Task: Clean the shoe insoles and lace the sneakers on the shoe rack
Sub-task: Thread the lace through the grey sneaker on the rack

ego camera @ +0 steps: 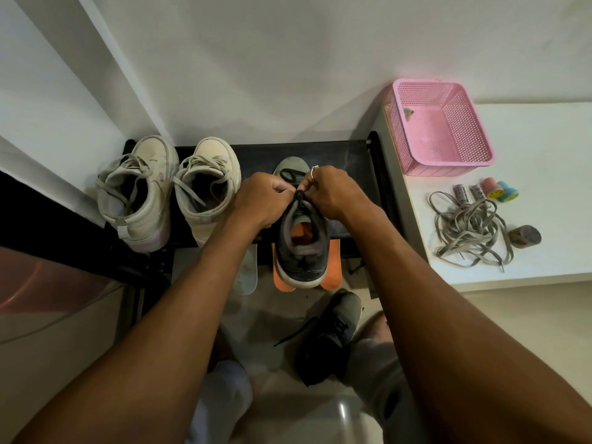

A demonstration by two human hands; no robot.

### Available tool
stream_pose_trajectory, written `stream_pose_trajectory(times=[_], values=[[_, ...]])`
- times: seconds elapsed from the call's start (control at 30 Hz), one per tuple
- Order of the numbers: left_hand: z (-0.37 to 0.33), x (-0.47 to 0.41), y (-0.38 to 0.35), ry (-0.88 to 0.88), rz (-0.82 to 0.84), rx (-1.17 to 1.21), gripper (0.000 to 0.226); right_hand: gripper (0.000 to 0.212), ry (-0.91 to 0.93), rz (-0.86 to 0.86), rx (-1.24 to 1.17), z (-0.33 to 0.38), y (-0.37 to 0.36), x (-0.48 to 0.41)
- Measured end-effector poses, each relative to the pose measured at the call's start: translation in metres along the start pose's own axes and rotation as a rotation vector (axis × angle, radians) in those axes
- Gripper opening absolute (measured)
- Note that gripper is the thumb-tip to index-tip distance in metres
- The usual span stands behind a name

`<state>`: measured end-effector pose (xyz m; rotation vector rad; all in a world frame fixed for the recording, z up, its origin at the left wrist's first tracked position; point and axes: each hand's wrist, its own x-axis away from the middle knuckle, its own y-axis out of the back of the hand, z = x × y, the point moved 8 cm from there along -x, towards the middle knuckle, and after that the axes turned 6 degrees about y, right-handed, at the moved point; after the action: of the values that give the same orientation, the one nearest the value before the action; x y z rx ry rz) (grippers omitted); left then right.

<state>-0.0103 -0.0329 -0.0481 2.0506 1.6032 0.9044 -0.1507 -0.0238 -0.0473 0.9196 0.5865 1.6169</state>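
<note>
No word or number can be read with certainty here. On the white tabletop (544, 149), two small tubes (460, 194) carry dark print along their sides, but it is too small to make out. Just beside them, a small roll (495, 193) shows a yellow end with what seems to be a smiling face. The dark sneaker (301, 251) has a small label on its tongue, also too blurred to read.
</note>
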Motion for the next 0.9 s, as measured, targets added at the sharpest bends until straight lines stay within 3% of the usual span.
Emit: stream_pose_trajectory(times=[0.13, 0.3, 0.43, 0.53, 0.67, 0.73, 0.9], values=[[0.005, -0.005, -0.006, 0.043, 0.094, -0.013, 0.014, 0.006, 0.016, 0.027, 0.052, 0.004, -0.007, -0.001], [0.004, -0.003, -0.005, 0.057, 0.051, -0.054, 0.014, 0.012, -0.016, 0.013, 0.005, 0.002, -0.008, -0.002], [0.004, 0.003, -0.004, 0.188, -0.014, -0.018, 0.03, 0.016, -0.113, -0.022, -0.046, -0.004, -0.01, -0.004], [0.009, 0.002, -0.007, 0.264, 0.0, 0.058, 0.028, 0.017, -0.165, -0.043, -0.031, -0.006, -0.009, -0.002], [0.013, -0.006, -0.009, 0.241, 0.032, 0.181, 0.019, 0.015, -0.159, -0.079, -0.169, -0.016, -0.003, -0.004], [0.015, -0.009, -0.009, 0.201, 0.034, 0.182, 0.025, 0.014, -0.147, -0.123, -0.206, -0.019, 0.002, -0.002], [0.005, -0.006, -0.01, -0.054, -0.055, 0.037, 0.028, 0.017, -0.057, -0.104, -0.064, -0.012, 0.002, -0.006]])
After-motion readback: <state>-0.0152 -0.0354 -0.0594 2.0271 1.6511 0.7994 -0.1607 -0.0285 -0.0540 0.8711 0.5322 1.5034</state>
